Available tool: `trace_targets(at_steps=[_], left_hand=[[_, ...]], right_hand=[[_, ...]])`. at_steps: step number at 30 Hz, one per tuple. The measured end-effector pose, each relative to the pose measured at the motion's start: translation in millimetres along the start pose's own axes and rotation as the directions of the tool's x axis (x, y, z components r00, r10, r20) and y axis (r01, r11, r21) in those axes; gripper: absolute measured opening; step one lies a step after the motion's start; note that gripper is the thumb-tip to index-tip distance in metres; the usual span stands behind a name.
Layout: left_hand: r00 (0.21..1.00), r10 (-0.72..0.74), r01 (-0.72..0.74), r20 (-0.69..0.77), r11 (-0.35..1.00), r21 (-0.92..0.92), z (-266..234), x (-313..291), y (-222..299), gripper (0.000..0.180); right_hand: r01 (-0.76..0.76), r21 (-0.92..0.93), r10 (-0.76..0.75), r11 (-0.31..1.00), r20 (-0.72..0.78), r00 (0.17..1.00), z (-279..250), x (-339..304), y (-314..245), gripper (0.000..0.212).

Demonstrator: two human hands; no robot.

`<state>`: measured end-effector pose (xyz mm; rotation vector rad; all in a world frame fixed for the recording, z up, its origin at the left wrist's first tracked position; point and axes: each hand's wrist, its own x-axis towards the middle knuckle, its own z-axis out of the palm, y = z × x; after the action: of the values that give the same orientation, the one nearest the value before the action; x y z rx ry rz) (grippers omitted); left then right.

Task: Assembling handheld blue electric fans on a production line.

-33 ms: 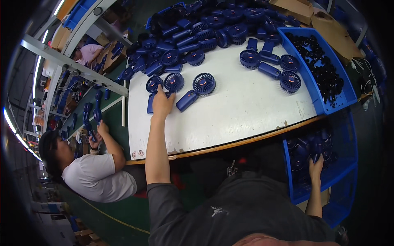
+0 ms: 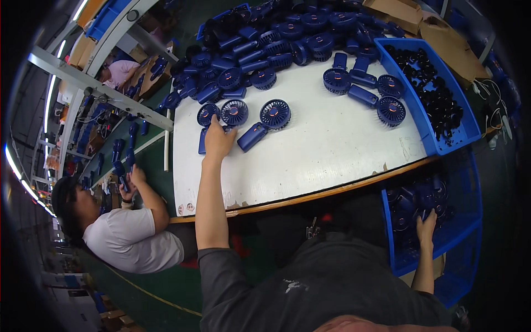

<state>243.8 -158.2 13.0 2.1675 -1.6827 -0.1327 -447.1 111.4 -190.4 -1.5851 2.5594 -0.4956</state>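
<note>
On the white tabletop, my left hand [image 2: 219, 143] is closed around the handle of a dark blue handheld fan [image 2: 234, 113], its index finger pointing up between that fan and the neighbouring fan [image 2: 208, 114]. The gripped handle is mostly hidden under my hand. Just right of it, another handheld fan [image 2: 275, 114] lies tilted with its handle toward me. Low on the right, my right hand [image 2: 426, 226] reaches into a blue crate [image 2: 391, 243] below table height. Its fingers close on a dark blue handheld fan [image 2: 425, 200] among several others; the fingertips are partly hidden.
Many fans pile up at the table's back [image 2: 276, 47], and several lie at the right [image 2: 362, 95]. A blue bin [image 2: 437, 145] of small black parts stands on the right edge. At left, a co-worker [image 2: 130, 238] handles fans beside a metal frame [image 2: 99, 99].
My hands and the fans have not visibly moved. The co-worker's hands have shifted very slightly.
</note>
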Motion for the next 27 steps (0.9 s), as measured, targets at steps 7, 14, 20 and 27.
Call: trace_targets(at_steps=[7, 14, 20, 27], left_hand=[[0.988, 0.044, 0.134, 0.147, 0.214, -0.968, -4.7, -132.8, 102.7, 0.035], [0.864, 0.104, 0.504, 0.493, -0.163, -0.848, 67.3, -201.9, 173.7, 0.047], [0.711, 0.609, 0.651, 0.351, -0.381, -0.657, 62.9, -213.5, 203.6, 0.086], [0.695, 0.562, 0.71, 0.449, -0.438, -0.551, 59.5, -218.2, 207.2, 0.043]], right_hand=[[-0.104, 0.848, -0.351, 0.52, 0.324, 0.878, -61.4, -10.0, -218.3, 0.05], [0.225, 0.866, -0.712, 0.446, 0.192, 0.675, -81.4, -44.5, -356.8, 0.048], [0.539, 0.687, -0.873, 0.487, 0.388, 0.294, -142.3, 35.3, -362.5, 0.032], [0.371, -0.212, -0.399, 0.904, -0.11, 0.91, -141.3, 265.9, -248.1, 0.023]])
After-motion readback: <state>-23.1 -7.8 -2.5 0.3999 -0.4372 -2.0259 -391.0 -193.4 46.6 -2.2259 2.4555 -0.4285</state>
